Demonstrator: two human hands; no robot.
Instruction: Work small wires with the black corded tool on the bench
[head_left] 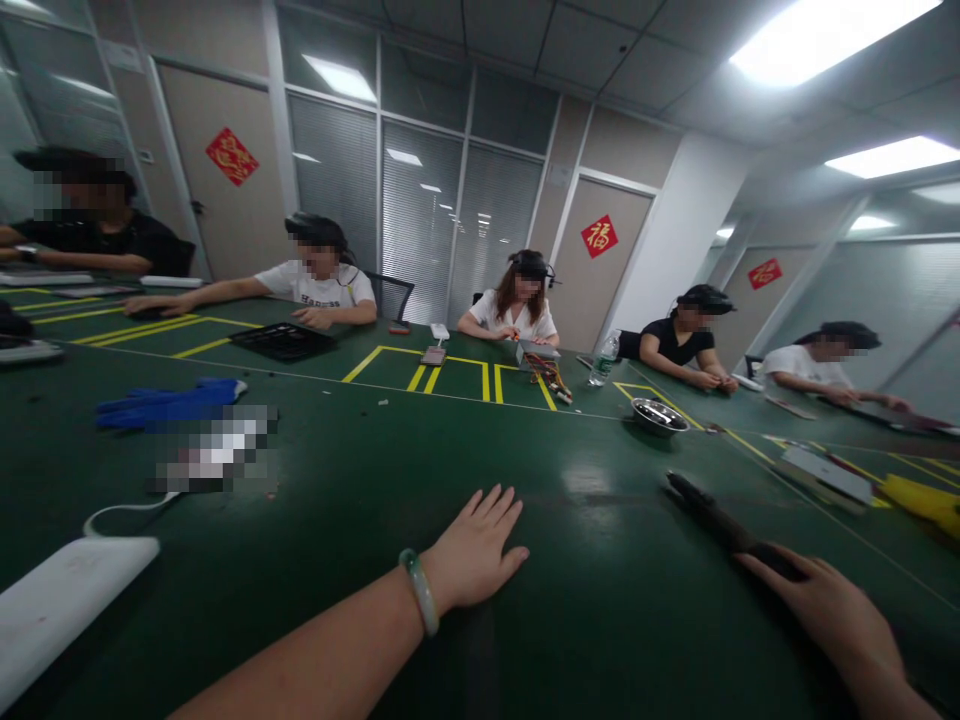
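Note:
My left hand (480,550) lies palm down on the green table (337,550), its fingers stretched out and holding nothing. A pale green bangle (420,592) circles that wrist. To the right, my right hand (832,600) is wrapped around the near end of a long dark tool (709,515), shaped like an electric screwdriver. The tool's narrow tip points forward and left, over the table. My fingers and the dim light hide part of its handle. Beyond the tip stands a shiny metal bowl (660,416).
A white power bank (75,610), a cabled, blurred-out device (221,448) and blue gloves (169,402) lie left. Farther back are a black tray (283,340), a grey box with wires (537,354) and a water bottle (604,360). Several people sit across the table.

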